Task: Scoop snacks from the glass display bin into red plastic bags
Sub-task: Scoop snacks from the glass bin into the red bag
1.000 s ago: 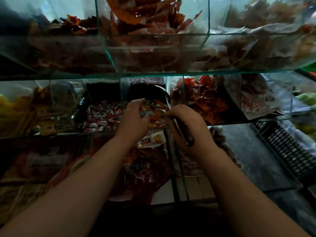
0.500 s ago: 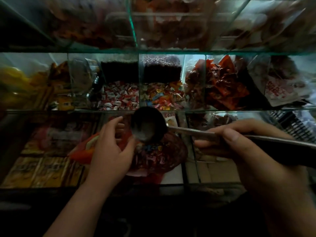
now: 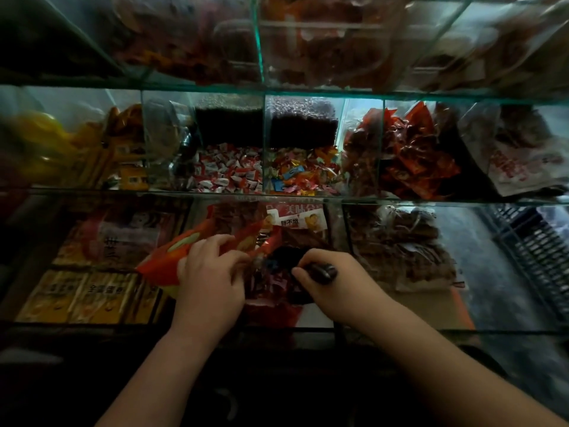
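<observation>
My left hand pinches the rim of a red plastic bag and holds its mouth apart on the lowest glass shelf. My right hand grips the dark handle of a metal scoop, whose bowl is tipped down inside the bag and mostly hidden. Wrapped candies show through the bag's red film. The glass display bin of mixed colourful candies sits one shelf up, directly behind the bag.
Red-and-white candies fill the bin to the left, red snack packets the one to the right. Orange packets and yellow boxes lie left of the bag. A dark plastic crate stands at far right.
The scoop has come down from the candy bin and its bowl now dips into the bag. My right hand swung in toward the left hand, which stays on the bag's rim.
</observation>
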Demonstrator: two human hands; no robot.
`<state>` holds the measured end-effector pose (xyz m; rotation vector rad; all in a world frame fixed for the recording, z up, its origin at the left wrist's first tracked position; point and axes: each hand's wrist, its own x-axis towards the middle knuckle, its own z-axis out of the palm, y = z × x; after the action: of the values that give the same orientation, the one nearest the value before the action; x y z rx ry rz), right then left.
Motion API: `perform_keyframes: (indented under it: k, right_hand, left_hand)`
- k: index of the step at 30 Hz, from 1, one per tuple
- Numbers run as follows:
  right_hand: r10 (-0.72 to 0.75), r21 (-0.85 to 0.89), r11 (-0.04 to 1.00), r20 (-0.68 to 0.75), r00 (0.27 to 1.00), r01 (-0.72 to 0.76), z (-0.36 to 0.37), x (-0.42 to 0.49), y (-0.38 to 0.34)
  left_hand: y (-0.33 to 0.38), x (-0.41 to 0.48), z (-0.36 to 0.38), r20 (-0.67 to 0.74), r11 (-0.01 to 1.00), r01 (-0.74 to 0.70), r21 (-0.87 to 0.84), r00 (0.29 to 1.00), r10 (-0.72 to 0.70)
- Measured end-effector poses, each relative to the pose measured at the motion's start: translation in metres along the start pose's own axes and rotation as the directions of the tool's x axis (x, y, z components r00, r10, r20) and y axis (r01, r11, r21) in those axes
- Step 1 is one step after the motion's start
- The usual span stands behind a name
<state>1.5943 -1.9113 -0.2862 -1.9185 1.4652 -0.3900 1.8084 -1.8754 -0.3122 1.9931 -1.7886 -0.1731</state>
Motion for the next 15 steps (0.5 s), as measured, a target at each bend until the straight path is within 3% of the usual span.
perform_keyframes:
  k: [4,9,15]
  right_hand:
    - [0.119,0.058,0.992,-0.141,0.983,-0.112,0.022,0.023,-0.001]
    - [0.223,0.126,0.972,-0.209,0.952,-0.200,0.033,0.032,-0.001]
    - [0.253,0.302,0.929,-0.100,0.962,-0.213,0.036,0.022,0.012]
  left_hand:
    - [0.004,-0.004,0.005,0.000,0.999,0.032,-0.002,0.999,-0.032]
    - [0.008,-0.006,0.011,0.023,0.996,-0.005,-0.087,1.000,0.007]
    - [0.008,-0.010,0.014,0.038,0.955,0.053,-0.292,0.998,-0.044]
